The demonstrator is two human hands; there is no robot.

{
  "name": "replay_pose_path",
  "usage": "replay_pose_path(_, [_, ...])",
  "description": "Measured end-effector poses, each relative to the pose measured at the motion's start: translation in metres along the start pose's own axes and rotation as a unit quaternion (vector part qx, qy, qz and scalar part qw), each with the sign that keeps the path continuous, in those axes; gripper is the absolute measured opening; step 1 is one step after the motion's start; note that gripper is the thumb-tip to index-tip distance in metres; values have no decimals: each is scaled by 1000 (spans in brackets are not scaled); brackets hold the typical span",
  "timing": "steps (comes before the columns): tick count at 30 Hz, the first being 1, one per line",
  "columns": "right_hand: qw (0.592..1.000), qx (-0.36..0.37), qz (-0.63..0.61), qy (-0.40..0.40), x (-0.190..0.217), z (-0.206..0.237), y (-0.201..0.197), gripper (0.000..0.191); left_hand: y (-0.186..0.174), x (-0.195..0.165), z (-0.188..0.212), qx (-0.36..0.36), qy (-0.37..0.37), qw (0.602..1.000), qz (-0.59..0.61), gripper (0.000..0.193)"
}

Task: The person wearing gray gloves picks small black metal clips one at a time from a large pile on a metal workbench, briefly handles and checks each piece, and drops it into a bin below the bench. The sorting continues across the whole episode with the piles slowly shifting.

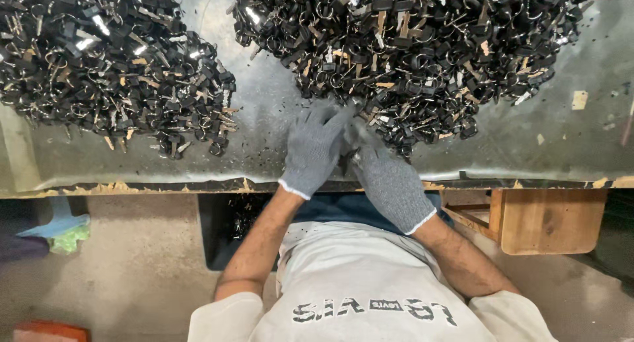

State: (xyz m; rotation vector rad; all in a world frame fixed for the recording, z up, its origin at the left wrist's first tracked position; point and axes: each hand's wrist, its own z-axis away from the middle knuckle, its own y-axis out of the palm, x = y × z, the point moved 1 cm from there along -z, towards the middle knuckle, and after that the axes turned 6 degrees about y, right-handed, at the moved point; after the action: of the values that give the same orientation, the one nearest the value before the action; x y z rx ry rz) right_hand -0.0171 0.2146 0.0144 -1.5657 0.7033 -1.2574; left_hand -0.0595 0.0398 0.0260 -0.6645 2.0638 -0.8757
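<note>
Grey worktable bearing two heaps of black ringed parts: left pile and right pile; gloved left hand and right hand pressed together at the right pile's near edge, fingertips meeting; anything pinched between them cannot be told.

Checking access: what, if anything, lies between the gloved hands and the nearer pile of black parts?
Nothing visible. The left hand and right hand meet at the near edge of the right pile, fingertips already touching its parts.
</note>
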Motion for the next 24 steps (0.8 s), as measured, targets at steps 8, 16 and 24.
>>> replay_pose_path(8, [997, 63, 16, 33, -2, 1, -6, 57, 6, 7, -3, 86, -23, 996, -31, 31])
replay_pose_path(16, [998, 58, -3, 30, -6, 8, 5, 48, 10, -18, 21, 80, -111, 990, 35, 37])
replay_pose_path(24, [998, 46, -34, 34, -3, 2, -9, 64, 25, 5, 13, 95, 18, 988, -118, 43])
